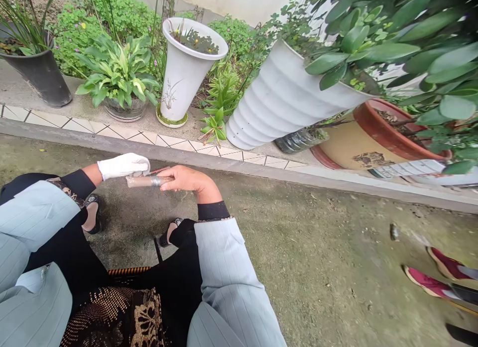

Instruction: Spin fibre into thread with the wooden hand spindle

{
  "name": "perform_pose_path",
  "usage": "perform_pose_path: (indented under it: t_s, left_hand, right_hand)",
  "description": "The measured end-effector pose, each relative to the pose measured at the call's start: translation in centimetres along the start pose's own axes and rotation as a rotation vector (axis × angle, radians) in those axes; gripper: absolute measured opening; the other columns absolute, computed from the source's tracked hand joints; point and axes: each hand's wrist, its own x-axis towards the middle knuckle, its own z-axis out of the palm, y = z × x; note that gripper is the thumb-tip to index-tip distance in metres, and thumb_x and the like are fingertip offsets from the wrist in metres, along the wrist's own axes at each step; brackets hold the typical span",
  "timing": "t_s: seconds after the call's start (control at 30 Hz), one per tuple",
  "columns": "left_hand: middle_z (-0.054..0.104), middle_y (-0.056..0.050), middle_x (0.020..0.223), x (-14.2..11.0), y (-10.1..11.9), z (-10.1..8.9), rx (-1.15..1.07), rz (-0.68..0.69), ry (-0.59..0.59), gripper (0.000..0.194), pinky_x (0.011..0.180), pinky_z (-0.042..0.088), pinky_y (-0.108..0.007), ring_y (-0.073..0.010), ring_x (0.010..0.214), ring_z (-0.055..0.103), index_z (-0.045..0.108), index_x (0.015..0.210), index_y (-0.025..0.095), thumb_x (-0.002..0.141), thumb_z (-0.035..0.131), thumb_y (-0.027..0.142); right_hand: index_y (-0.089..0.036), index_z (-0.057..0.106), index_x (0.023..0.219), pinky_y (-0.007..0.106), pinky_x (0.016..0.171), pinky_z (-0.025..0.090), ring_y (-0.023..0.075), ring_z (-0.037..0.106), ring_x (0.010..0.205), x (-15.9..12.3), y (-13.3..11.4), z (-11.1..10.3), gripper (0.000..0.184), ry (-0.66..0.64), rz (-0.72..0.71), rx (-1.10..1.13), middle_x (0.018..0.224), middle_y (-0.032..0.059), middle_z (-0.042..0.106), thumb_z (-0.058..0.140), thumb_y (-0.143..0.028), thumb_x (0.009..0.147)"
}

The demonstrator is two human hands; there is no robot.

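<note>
My right hand (182,179) is bare and closed around a pale wooden handle (140,181) that points left. Silvery wire (156,180) is wound about the handle near my fingertips. What the handle belongs to is hidden by my hand. Just above it lies a thin reddish-brown strip (160,170), running between the two hands. My left hand (125,166) wears a white glove, its fingers curled by the strip's left end. Whether the glove grips the strip or the handle's far side is hidden.
A tiled ledge (138,137) runs across ahead, bearing a black pot (39,75), a white flowerpot (188,73), a ribbed white planter (287,95) and a brown-rimmed tan pot (347,138). Another person's red shoes (429,282) stand on the concrete at right.
</note>
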Motion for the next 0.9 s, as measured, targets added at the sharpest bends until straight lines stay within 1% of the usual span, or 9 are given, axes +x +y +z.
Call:
perform_pose_path:
  t_s: [0.13, 0.23, 0.37, 0.43, 0.5, 0.57, 0.63, 0.7, 0.9]
  left_hand:
    - [0.054, -0.002, 0.067, 0.2, -0.6, 1.3, -0.136, 0.004, -0.074, 0.042, 0.053, 0.038, -0.021, -0.0104, 0.058, 0.046, 0.061, 0.091, 0.01, 0.088, 0.053, 0.052]
    - [0.054, -0.003, 0.069, -0.1, 0.2, 2.6, -0.197, 0.006, -0.124, 0.043, 0.056, 0.038, -0.022, -0.0109, 0.061, 0.046, 0.061, 0.092, 0.009, 0.092, 0.047, 0.05]
    - [0.052, -0.001, 0.066, -0.7, 1.6, 3.0, -0.005, 0.019, -0.222, 0.039, 0.059, 0.036, -0.022, -0.0105, 0.061, 0.044, 0.064, 0.095, 0.01, 0.095, 0.044, 0.043]
    - [0.053, 0.0, 0.065, -0.8, 1.8, 2.5, 0.167, 0.015, -0.236, 0.034, 0.058, 0.034, -0.021, -0.0098, 0.059, 0.043, 0.066, 0.09, 0.011, 0.093, 0.046, 0.038]
    - [0.055, 0.001, 0.066, -0.9, 1.7, 1.8, 0.272, 0.026, -0.225, 0.028, 0.058, 0.033, -0.021, -0.009, 0.059, 0.042, 0.067, 0.081, 0.011, 0.089, 0.052, 0.033]
    - [0.057, 0.0, 0.069, -1.0, 1.7, 1.2, 0.258, 0.055, -0.225, 0.026, 0.06, 0.034, -0.02, -0.0092, 0.062, 0.042, 0.065, 0.075, 0.011, 0.086, 0.055, 0.031]
    - [0.058, -0.001, 0.071, -1.0, 1.6, 0.8, 0.148, 0.072, -0.238, 0.027, 0.062, 0.036, -0.021, -0.01, 0.065, 0.045, 0.063, 0.076, 0.011, 0.087, 0.055, 0.034]
    - [0.058, -0.002, 0.071, -0.9, 1.5, 0.6, 0.002, 0.082, -0.187, 0.032, 0.062, 0.039, -0.022, -0.0111, 0.064, 0.047, 0.061, 0.08, 0.011, 0.087, 0.055, 0.042]
    - [0.056, -0.004, 0.063, -0.6, 1.1, 1.0, -0.129, 0.108, 0.002, 0.043, 0.054, 0.039, -0.022, -0.0111, 0.055, 0.047, 0.064, 0.089, 0.009, 0.09, 0.05, 0.05]
  right_hand:
    - [-0.015, 0.064, 0.099, 0.02, 0.052, 0.036, 0.0068, 0.042, 0.054, 0.1, 0.3, 0.1, 0.033, 0.149, -0.103, 0.21, 0.065, -0.0048, 0.051, 0.067, -0.037, 0.074]
    - [-0.015, 0.06, 0.095, 0.021, 0.052, 0.037, 0.0077, 0.042, 0.054, 0.8, 0.5, 0.3, 0.031, 0.408, -0.154, 0.322, 0.066, -0.0033, 0.05, 0.058, -0.043, 0.081]
    - [-0.018, 0.061, 0.093, 0.024, 0.059, 0.035, 0.0116, 0.047, 0.062, 2.1, 1.3, 0.5, 0.023, 0.655, 0.141, -0.114, 0.073, 0.0012, 0.057, 0.054, -0.037, 0.083]
    - [-0.018, 0.065, 0.088, 0.026, 0.06, 0.032, 0.0142, 0.05, 0.069, 2.7, 1.7, 0.9, 0.018, 0.529, 0.294, -0.42, 0.078, 0.0039, 0.061, 0.061, -0.034, 0.079]
    - [-0.018, 0.067, 0.084, 0.025, 0.059, 0.032, 0.0141, 0.051, 0.069, 2.9, 1.8, 1.2, 0.015, 0.208, 0.326, -0.531, 0.077, 0.0036, 0.062, 0.065, -0.03, 0.075]
    - [-0.018, 0.068, 0.088, 0.024, 0.057, 0.033, 0.0117, 0.051, 0.063, 2.6, 1.5, 1.4, 0.017, -0.134, 0.255, -0.412, 0.072, 0.0005, 0.06, 0.065, -0.029, 0.075]
    - [-0.019, 0.067, 0.098, 0.022, 0.056, 0.037, 0.0094, 0.05, 0.059, 1.9, 0.9, 1.2, 0.025, -0.271, 0.116, -0.19, 0.071, -0.0023, 0.058, 0.063, -0.03, 0.076]
    - [-0.017, 0.065, 0.103, 0.022, 0.056, 0.039, 0.0081, 0.049, 0.058, 0.9, 0.3, 0.8, 0.031, -0.151, -0.034, 0.022, 0.072, -0.0033, 0.056, 0.064, -0.033, 0.076]
    - [-0.018, 0.053, 0.09, 0.022, 0.054, 0.038, 0.0076, 0.042, 0.056, -0.2, 0.5, -0.7, 0.034, 0.643, -0.239, 0.45, 0.071, -0.0027, 0.049, 0.058, -0.05, 0.08]
